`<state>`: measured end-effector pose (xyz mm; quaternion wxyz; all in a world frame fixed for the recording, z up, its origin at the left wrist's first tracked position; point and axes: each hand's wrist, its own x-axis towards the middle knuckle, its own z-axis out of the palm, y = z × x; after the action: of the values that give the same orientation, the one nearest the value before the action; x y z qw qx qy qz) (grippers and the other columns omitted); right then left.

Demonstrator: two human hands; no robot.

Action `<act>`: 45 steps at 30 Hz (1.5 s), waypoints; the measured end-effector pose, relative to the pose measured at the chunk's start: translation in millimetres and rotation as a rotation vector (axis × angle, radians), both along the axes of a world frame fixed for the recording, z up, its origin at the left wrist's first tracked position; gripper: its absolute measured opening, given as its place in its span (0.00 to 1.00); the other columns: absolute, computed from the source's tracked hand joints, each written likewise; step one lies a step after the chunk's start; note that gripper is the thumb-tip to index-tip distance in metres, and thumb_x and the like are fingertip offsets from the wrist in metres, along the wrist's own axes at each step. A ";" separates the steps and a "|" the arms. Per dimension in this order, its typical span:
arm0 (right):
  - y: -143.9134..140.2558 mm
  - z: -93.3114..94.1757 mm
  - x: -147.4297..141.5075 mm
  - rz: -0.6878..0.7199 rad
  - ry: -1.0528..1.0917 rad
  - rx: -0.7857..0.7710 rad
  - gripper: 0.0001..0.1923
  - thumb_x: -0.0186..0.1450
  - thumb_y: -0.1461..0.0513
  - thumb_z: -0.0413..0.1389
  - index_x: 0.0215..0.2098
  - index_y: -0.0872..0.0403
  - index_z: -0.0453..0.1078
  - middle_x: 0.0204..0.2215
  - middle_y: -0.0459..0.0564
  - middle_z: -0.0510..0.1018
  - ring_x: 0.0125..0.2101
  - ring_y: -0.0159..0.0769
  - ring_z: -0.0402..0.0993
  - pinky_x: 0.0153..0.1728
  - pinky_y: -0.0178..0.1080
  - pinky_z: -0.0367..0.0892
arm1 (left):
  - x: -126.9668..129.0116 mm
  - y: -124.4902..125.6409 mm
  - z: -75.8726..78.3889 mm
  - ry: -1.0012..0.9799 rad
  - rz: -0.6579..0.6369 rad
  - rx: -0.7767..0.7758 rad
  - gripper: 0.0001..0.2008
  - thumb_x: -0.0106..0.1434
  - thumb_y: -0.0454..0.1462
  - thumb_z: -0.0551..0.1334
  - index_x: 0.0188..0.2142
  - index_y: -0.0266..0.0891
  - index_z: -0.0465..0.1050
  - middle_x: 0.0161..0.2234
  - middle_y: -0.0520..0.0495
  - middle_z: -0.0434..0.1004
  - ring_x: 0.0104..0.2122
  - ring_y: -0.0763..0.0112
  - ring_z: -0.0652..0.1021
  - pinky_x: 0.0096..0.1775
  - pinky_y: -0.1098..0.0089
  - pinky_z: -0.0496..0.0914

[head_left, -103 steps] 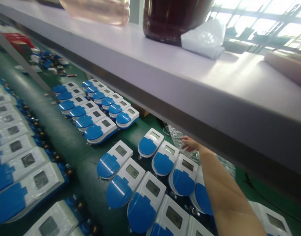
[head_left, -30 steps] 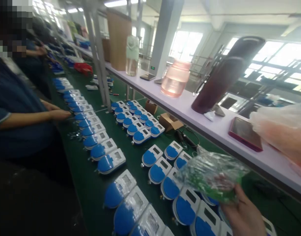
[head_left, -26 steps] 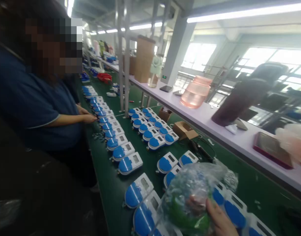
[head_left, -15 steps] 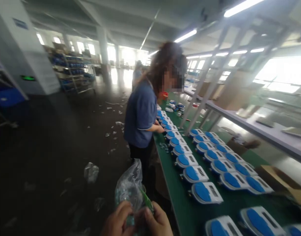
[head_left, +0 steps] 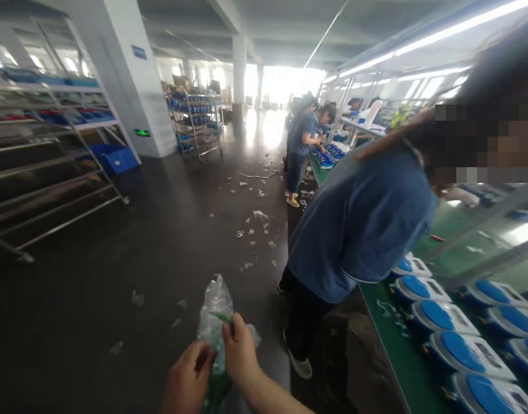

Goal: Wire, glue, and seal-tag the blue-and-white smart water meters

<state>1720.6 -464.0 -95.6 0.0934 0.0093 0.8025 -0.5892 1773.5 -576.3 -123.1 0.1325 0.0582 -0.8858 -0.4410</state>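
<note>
Lifted higher, crinkly clear plastic bag point(head_left: 215, 322) between both hands point(head_left: 216, 368).

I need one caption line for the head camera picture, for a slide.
Both hands, left hand and right hand, hold a clear plastic bag beside a green bench of blue-and-white devices.

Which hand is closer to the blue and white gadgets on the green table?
The right hand. It pinches the clear plastic bag on the side toward the blue-and-white devices on the green bench. The left hand holds the bag farther away.
</note>
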 end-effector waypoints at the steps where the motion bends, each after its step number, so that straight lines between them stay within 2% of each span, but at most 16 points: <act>1: -9.3 -3.7 -20.3 0.020 -0.003 0.028 0.06 0.57 0.63 0.45 0.23 0.53 0.54 0.19 0.40 0.57 0.23 0.27 0.53 0.24 0.30 0.52 | -19.3 -6.6 -1.8 -0.018 0.006 -0.009 0.12 0.56 0.45 0.54 0.27 0.40 0.70 0.23 0.49 0.75 0.23 0.72 0.75 0.27 0.76 0.68; 4: -34.6 -12.4 -85.2 0.117 -0.027 0.091 0.06 0.58 0.65 0.46 0.23 0.54 0.55 0.19 0.39 0.57 0.22 0.26 0.53 0.23 0.29 0.50 | -81.9 -25.6 -7.0 -0.088 0.021 -0.094 0.13 0.54 0.46 0.55 0.26 0.40 0.71 0.24 0.48 0.75 0.24 0.70 0.75 0.27 0.74 0.68; 7: -58.7 -17.5 -153.5 0.262 -0.085 0.146 0.07 0.57 0.64 0.49 0.22 0.54 0.57 0.17 0.38 0.56 0.20 0.24 0.52 0.21 0.29 0.46 | -146.1 -45.0 -11.0 -0.195 0.114 -0.206 0.14 0.55 0.45 0.52 0.21 0.39 0.68 0.21 0.48 0.72 0.21 0.71 0.73 0.25 0.74 0.64; 10: -82.8 -21.5 -218.5 0.396 -0.138 0.204 0.10 0.53 0.59 0.57 0.22 0.54 0.59 0.17 0.38 0.56 0.20 0.24 0.51 0.20 0.29 0.45 | -207.6 -65.3 -13.8 -0.294 0.218 -0.276 0.13 0.54 0.43 0.51 0.22 0.39 0.68 0.21 0.46 0.73 0.22 0.69 0.73 0.25 0.74 0.62; 13: -105.1 -28.3 -275.3 0.447 -0.211 0.213 0.13 0.50 0.56 0.60 0.24 0.54 0.62 0.18 0.38 0.58 0.20 0.25 0.52 0.20 0.29 0.46 | -265.0 -84.1 -16.8 -0.350 0.297 -0.352 0.12 0.53 0.42 0.50 0.22 0.38 0.67 0.19 0.45 0.71 0.21 0.67 0.71 0.24 0.73 0.60; 17: -126.2 -40.3 -343.5 0.430 -0.274 0.144 0.09 0.50 0.59 0.58 0.26 0.54 0.62 0.19 0.39 0.61 0.21 0.25 0.55 0.19 0.27 0.47 | -341.6 -104.3 -22.6 -0.426 0.348 -0.435 0.11 0.52 0.40 0.48 0.23 0.39 0.65 0.19 0.45 0.69 0.20 0.68 0.68 0.24 0.72 0.57; 20: -133.2 -51.0 -401.2 0.383 -0.292 0.168 0.05 0.50 0.63 0.55 0.24 0.54 0.62 0.18 0.40 0.60 0.21 0.25 0.55 0.18 0.27 0.46 | -408.9 -117.2 -33.0 -0.513 0.325 -0.376 0.09 0.51 0.41 0.50 0.23 0.40 0.64 0.20 0.48 0.68 0.21 0.69 0.68 0.25 0.73 0.57; 22: -136.4 -61.3 -445.4 0.348 -0.293 0.204 0.04 0.48 0.65 0.53 0.24 0.54 0.62 0.18 0.40 0.61 0.20 0.25 0.57 0.17 0.27 0.45 | -462.7 -125.1 -44.3 -0.565 0.293 -0.342 0.07 0.49 0.40 0.52 0.22 0.40 0.62 0.20 0.49 0.66 0.21 0.70 0.68 0.25 0.74 0.56; 25: -145.7 -80.9 -516.2 0.265 -0.294 0.251 0.07 0.46 0.67 0.50 0.25 0.54 0.63 0.19 0.42 0.66 0.22 0.28 0.62 0.16 0.27 0.46 | -555.2 -136.5 -63.9 -0.629 0.230 -0.376 0.04 0.47 0.37 0.52 0.20 0.40 0.58 0.17 0.51 0.61 0.18 0.72 0.63 0.24 0.74 0.53; 28: -163.1 -97.7 -585.5 0.202 -0.334 0.280 0.09 0.45 0.68 0.50 0.27 0.54 0.65 0.24 0.45 0.73 0.25 0.31 0.68 0.17 0.28 0.50 | -648.9 -150.1 -80.3 -0.638 0.167 -0.446 0.09 0.50 0.40 0.51 0.18 0.41 0.54 0.15 0.53 0.54 0.16 0.73 0.57 0.22 0.73 0.49; 31: -177.9 -107.5 -650.0 0.139 -0.381 0.321 0.11 0.47 0.66 0.50 0.30 0.53 0.66 0.27 0.48 0.76 0.27 0.34 0.72 0.21 0.29 0.56 | -724.6 -164.8 -94.1 -0.632 0.128 -0.507 0.14 0.52 0.44 0.50 0.16 0.41 0.52 0.14 0.53 0.52 0.16 0.73 0.55 0.22 0.73 0.48; 34: -176.8 -117.1 -707.1 0.082 -0.395 0.478 0.12 0.50 0.59 0.51 0.33 0.54 0.66 0.28 0.53 0.77 0.29 0.42 0.73 0.26 0.36 0.62 | -772.7 -172.9 -112.3 -0.687 0.065 -0.486 0.10 0.49 0.41 0.51 0.16 0.41 0.58 0.14 0.52 0.57 0.16 0.72 0.58 0.21 0.73 0.51; 36: -168.4 -128.2 -737.1 0.107 -0.386 0.554 0.16 0.51 0.54 0.50 0.34 0.55 0.66 0.28 0.55 0.77 0.30 0.46 0.74 0.28 0.40 0.65 | -792.6 -172.9 -129.8 -0.701 0.033 -0.429 0.08 0.47 0.41 0.52 0.17 0.41 0.61 0.15 0.50 0.62 0.17 0.70 0.62 0.21 0.73 0.53; 38: -158.8 -144.2 -758.9 0.162 -0.381 0.551 0.18 0.52 0.52 0.49 0.35 0.55 0.66 0.29 0.56 0.77 0.29 0.47 0.74 0.29 0.42 0.65 | -807.7 -170.0 -151.6 -0.688 0.007 -0.349 0.07 0.45 0.41 0.52 0.16 0.41 0.61 0.15 0.49 0.65 0.18 0.69 0.65 0.22 0.72 0.56; 41: -147.4 -178.4 -779.9 0.225 -0.406 0.506 0.18 0.51 0.53 0.50 0.36 0.54 0.66 0.29 0.55 0.77 0.29 0.47 0.75 0.28 0.43 0.66 | -829.6 -162.2 -188.6 -0.758 -0.003 -0.284 0.07 0.43 0.39 0.51 0.15 0.42 0.63 0.13 0.49 0.65 0.16 0.68 0.65 0.21 0.72 0.56; 45: -134.8 -240.7 -802.9 0.196 -0.534 0.556 0.18 0.51 0.53 0.52 0.34 0.57 0.68 0.28 0.59 0.77 0.29 0.49 0.74 0.29 0.46 0.67 | -858.8 -141.9 -234.7 -0.915 -0.016 -0.338 0.07 0.44 0.40 0.53 0.16 0.42 0.66 0.13 0.50 0.65 0.15 0.68 0.63 0.20 0.72 0.56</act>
<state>917.8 -598.8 -336.3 0.3486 0.1103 0.8760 -0.3146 914.8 -718.1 -357.8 -0.2665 0.2168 -0.9128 -0.2211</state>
